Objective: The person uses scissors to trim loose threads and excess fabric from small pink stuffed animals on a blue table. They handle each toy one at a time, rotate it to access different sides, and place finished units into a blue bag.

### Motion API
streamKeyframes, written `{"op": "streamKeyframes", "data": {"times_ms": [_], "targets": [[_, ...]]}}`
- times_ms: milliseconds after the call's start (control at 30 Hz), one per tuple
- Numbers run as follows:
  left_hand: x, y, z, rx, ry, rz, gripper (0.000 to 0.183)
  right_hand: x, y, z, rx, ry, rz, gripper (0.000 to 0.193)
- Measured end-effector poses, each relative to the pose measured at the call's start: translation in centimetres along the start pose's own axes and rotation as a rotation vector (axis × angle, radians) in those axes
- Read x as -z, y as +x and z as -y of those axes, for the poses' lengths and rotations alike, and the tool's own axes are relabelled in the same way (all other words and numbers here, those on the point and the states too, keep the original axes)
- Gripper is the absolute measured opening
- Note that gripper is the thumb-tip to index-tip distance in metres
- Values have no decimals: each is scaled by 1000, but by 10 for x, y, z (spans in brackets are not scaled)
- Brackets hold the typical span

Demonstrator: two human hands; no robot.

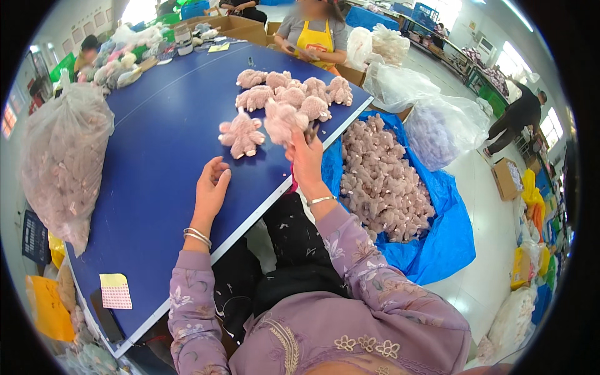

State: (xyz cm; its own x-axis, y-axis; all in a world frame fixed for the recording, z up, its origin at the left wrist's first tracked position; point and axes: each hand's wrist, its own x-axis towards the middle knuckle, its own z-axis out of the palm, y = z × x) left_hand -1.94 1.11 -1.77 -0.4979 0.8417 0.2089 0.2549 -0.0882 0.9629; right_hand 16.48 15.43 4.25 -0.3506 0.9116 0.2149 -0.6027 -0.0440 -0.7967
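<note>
My right hand (305, 156) grips a fluffy pink plush toy (284, 119) above the blue table (169, 150). A small dark pointed tool (313, 131), perhaps thread snips, also sticks out of that hand, and a red strip hangs below it. My left hand (212, 184) is over the table with its fingers loosely bent, thumb apart, holding nothing. Just beyond it lies a single pink plush toy (241, 134) with its limbs spread. Several more pink plush toys (290, 95) are bunched farther back, near the table's right edge.
A blue sack (450, 231) full of pink plush toys (381, 181) stands right of the table. At left is a bulging clear bag (65, 156); a sticker sheet (116, 292) lies near the front corner. A person in a yellow apron (314, 44) is across the table.
</note>
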Motion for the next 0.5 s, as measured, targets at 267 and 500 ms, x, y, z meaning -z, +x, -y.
{"op": "streamKeyframes", "data": {"times_ms": [267, 500], "targets": [[29, -33, -28, -5, -514, 32, 71, -57, -37, -51, 297, -675, 620, 19], [39, -31, -18, 193, -518, -116, 39, -47, -56, -73, 397, -797, 725, 18]]}}
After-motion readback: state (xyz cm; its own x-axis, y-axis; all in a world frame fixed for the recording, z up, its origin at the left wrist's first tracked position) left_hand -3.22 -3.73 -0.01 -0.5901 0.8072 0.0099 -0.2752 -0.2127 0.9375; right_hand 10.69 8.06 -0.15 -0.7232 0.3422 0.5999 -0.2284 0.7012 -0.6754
